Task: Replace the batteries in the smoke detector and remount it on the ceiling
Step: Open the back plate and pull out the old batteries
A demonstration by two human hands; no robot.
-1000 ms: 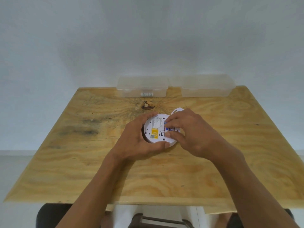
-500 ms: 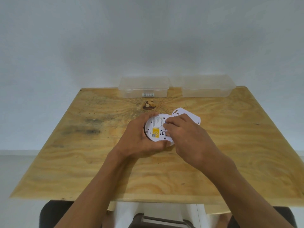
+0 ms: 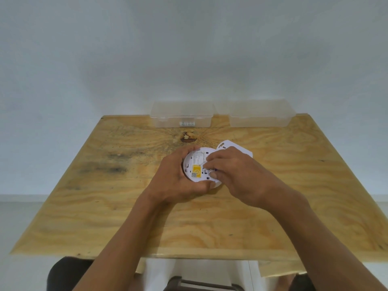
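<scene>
The round white smoke detector [image 3: 196,164] lies back-side up on the wooden table [image 3: 105,206], showing a yellow label. My left hand [image 3: 174,181] wraps around its left and near edge. My right hand [image 3: 235,175] reaches over its right side, with thumb and fingertips pinched on a small battery at the compartment; the battery is mostly hidden by the fingers. The white mounting plate [image 3: 231,145] lies flat on the table just behind my right hand.
Two clear plastic boxes stand at the far edge against the wall, the left box [image 3: 181,114] with small batteries inside, the right box [image 3: 260,113] with nothing visible in it. A dark knot [image 3: 188,137] marks the wood in front of them.
My right hand drew back toward me, uncovering the mounting plate behind it, and its fingertips now pinch at the battery compartment. My left hand kept its hold on the detector.
</scene>
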